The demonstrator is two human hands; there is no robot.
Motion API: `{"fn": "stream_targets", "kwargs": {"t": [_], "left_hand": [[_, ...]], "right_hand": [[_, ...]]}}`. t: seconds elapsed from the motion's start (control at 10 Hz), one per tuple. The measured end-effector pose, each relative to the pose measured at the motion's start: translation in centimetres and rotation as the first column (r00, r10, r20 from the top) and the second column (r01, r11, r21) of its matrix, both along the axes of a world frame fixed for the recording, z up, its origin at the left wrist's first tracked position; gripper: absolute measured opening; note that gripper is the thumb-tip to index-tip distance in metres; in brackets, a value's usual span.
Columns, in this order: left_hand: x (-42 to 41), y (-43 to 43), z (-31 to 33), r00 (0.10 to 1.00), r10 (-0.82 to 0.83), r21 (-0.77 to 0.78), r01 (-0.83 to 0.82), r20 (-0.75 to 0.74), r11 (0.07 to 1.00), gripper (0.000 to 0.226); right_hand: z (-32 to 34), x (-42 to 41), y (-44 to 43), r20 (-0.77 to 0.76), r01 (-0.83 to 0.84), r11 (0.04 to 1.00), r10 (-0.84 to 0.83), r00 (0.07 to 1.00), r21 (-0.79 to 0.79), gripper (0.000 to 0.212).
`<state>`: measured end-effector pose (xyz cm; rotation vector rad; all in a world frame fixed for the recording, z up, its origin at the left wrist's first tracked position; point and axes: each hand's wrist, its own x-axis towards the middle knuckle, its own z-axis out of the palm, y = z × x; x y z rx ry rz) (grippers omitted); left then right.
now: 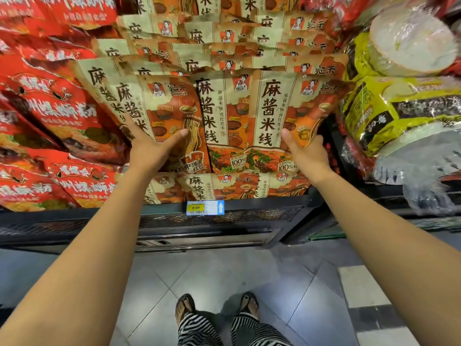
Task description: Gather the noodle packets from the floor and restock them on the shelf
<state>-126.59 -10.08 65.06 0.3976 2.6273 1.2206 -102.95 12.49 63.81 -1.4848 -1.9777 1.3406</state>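
Seating the front noodle packets (224,116) on the shelf (249,208), at 12 o'clock from me.
My left hand (149,148) lies spread flat on the left packet (162,103), gripping nothing. My right hand (308,153) has its thumb in front and fingers hooked round the right packet (272,108) at its 3 o'clock edge. Next, I judge: push both level, then release. The right fingertips are hidden. The floor (224,270) at 6 o'clock shows no packets, and its sides are cut off.

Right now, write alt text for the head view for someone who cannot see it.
Two bare hands hold beige-and-orange noodle packets against a packed shelf, the left hand spread on their left side, the right hand gripping their right edge. Red packets sit left, yellow packs right; a price tag, tiled floor and sandalled feet show below.
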Motion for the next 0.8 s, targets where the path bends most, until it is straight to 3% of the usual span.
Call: {"fn": "stream_targets", "kwargs": {"t": [0.1, 0.4, 0.6, 0.7, 0.8], "left_hand": [[-0.4, -0.3, 0.3, 1.000, -0.023, 0.122, 0.024, -0.008, 0.992, 0.132], [1.5, -1.6, -0.2, 0.997, 0.052, 0.198, -0.038, -0.064, 0.979, 0.139], [2.4, -2.4, -0.4, 0.993, 0.070, 0.189, -0.051, -0.091, 0.981, 0.141], [3.3, -2.8, 0.0, 0.988, 0.093, 0.146, -0.075, -0.121, 0.986, 0.136], [4.2, -3.2, 0.3, 0.970, 0.123, 0.081, -0.108, -0.210, 0.991, 0.133]], "right_hand": [[-0.1, 0.6, 0.4, -0.006, 0.016, 1.000, -0.016, 1.000, -0.008, 0.095], [-0.4, 1.7, -0.8, -0.069, 0.075, 0.997, -0.074, 0.995, 0.024, 0.099], [-0.6, 2.7, -1.4, -0.037, 0.119, 0.993, -0.118, 0.992, 0.007, 0.131], [-0.1, 3.2, -2.3, -0.006, 0.179, 0.980, -0.179, 0.984, 0.083, 0.132], [0.1, 3.6, -3.8, 0.049, 0.226, 0.932, -0.250, 0.967, 0.284, 0.111]]}}
